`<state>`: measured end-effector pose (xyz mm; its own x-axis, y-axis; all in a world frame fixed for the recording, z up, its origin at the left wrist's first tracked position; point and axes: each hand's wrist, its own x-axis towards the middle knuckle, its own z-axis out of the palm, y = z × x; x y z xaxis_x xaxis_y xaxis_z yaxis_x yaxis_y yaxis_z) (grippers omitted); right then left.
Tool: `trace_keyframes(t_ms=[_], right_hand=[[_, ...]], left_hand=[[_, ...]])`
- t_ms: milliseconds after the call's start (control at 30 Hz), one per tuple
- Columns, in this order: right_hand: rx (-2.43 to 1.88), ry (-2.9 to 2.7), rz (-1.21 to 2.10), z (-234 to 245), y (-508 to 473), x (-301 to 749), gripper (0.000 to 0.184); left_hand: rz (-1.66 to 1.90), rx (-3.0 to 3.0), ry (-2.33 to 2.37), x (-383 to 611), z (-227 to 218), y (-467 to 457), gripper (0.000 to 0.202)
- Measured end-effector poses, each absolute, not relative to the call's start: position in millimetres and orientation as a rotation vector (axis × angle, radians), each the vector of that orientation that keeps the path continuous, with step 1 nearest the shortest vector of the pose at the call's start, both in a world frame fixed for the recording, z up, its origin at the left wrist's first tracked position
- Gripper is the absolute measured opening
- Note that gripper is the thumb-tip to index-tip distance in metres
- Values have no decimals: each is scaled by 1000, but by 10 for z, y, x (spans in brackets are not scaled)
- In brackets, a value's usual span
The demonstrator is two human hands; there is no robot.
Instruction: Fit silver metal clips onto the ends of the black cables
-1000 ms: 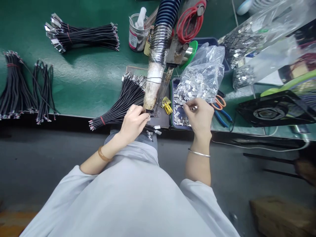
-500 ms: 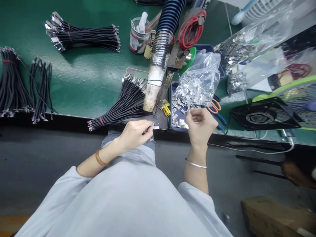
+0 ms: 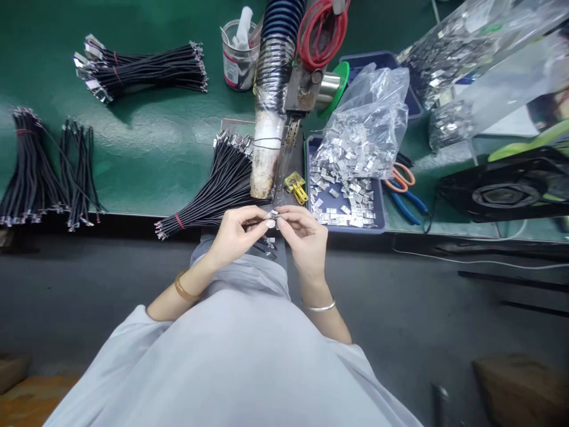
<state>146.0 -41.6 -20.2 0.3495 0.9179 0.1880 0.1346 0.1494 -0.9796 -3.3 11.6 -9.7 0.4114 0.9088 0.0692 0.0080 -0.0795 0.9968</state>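
Observation:
My left hand (image 3: 237,236) and my right hand (image 3: 307,240) meet at the bench's front edge, thumbs and forefingers pinched together. Between their fingertips is a small silvery metal connector (image 3: 274,213); the fingers cover much of it. Short dark cable ends with metal tips (image 3: 269,242) show just below my left fingers. Behind my left hand lies a fanned bundle of black cables (image 3: 213,190), tied with a red band. To the right of my right hand, a blue tray (image 3: 380,207) holds loose metal connectors (image 3: 355,198) and an opened clear bag (image 3: 382,107) of them.
A taped hose (image 3: 269,130) and a soldering stand (image 3: 304,89) with solder spool (image 3: 331,89) rise behind my hands. A yellow clip (image 3: 299,193) and blue-and-orange pliers (image 3: 406,198) lie nearby. More cable bundles (image 3: 142,71) are at left, a black fan (image 3: 507,190) at right.
My right hand has moved left from the connector tray to meet my left hand at the fingertips. My left hand stays near the same spot. The camera view has shifted somewhat.

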Motion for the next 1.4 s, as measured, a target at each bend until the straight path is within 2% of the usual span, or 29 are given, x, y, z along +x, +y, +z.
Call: trace_keyframes(t_ms=[233, 500, 667, 900, 1000, 1233, 1400], right_hand=[[-1301, -1119, 793, -185, -420, 1494, 6], [-1402, -1307, 528, -108, -477, 1490, 12], [-1307, -1204, 612, -201, -444, 1416, 10], [-1288, -1351, -4, -159, -517, 1409, 18], [-1229, -1475, 28, -169, -547, 1426, 19], [-1301, -1291, 230, -226, -489, 1408, 10], [-1263, -1509, 50, -216, -466, 1435, 17]], left_hand=[[941, 1491, 863, -28, -135, 113, 16], [1034, 1806, 812, -18, -107, 94, 16], [969, 1581, 837, -18, -103, 63, 17], [864, 1089, 832, -10, -85, 172, 25], [898, 1025, 825, 18, -54, 195, 20], [914, 1027, 807, 45, -60, 201, 19], [948, 1034, 855, 71, -79, 209, 22]])
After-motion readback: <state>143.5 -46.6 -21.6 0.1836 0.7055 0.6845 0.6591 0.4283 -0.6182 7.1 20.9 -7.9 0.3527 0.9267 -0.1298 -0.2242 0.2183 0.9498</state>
